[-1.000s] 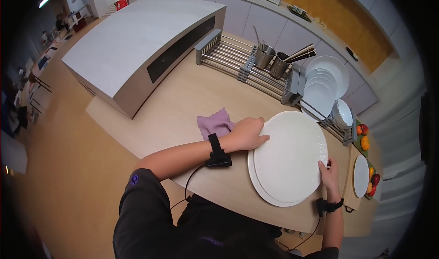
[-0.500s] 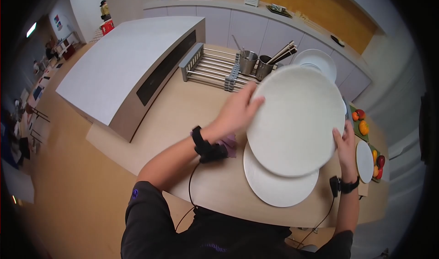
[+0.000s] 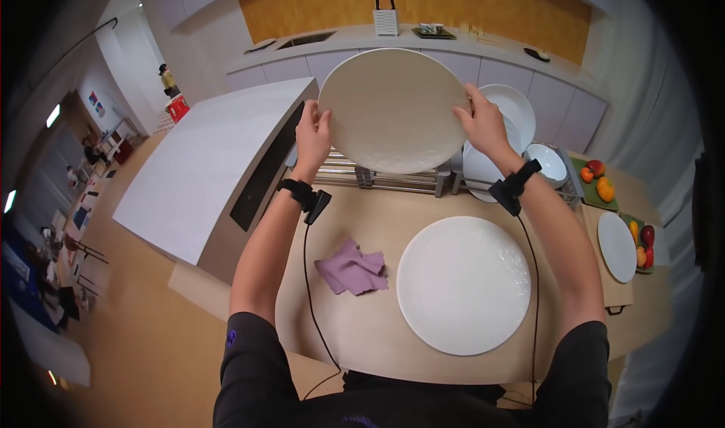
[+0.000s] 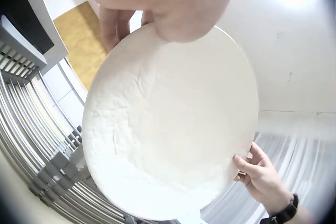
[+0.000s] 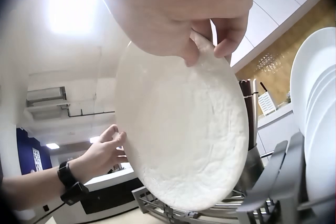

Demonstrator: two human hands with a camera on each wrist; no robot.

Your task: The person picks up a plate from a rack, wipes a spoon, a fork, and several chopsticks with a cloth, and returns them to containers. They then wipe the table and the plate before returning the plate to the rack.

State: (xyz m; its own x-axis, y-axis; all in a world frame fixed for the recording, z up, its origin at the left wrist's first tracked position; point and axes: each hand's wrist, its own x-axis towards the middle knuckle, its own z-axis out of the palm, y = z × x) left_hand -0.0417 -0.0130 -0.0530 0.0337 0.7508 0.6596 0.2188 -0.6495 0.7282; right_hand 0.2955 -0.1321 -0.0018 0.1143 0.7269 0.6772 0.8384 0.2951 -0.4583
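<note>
A large white round plate (image 3: 393, 111) is held up, tilted, in front of the metal dish rack (image 3: 340, 173). My left hand (image 3: 313, 135) grips its left rim, and my right hand (image 3: 485, 124) pinches the rim on the right, thumb on the near face. The left wrist view shows the plate (image 4: 173, 124) overlapping the rack's bars behind it. In the right wrist view the plate (image 5: 184, 129) stands close to the rack's grey divider (image 5: 289, 176). A second large white plate (image 3: 464, 286) lies flat on the table, with a crumpled purple cloth (image 3: 352, 268) to its left.
White plates (image 3: 507, 114) stand in the rack's right part, beside white bowls (image 3: 547, 163). A big white-topped box (image 3: 215, 156) occupies the left. Toward the right lie a small plate on a wooden board (image 3: 617, 247) and trays of fruit and vegetables (image 3: 604, 189). Cables hang from both wrists.
Both hands have lifted the top plate off the other one and carried it up, forward and left toward the rack. The lower plate stays on the table, and the head view has shifted.
</note>
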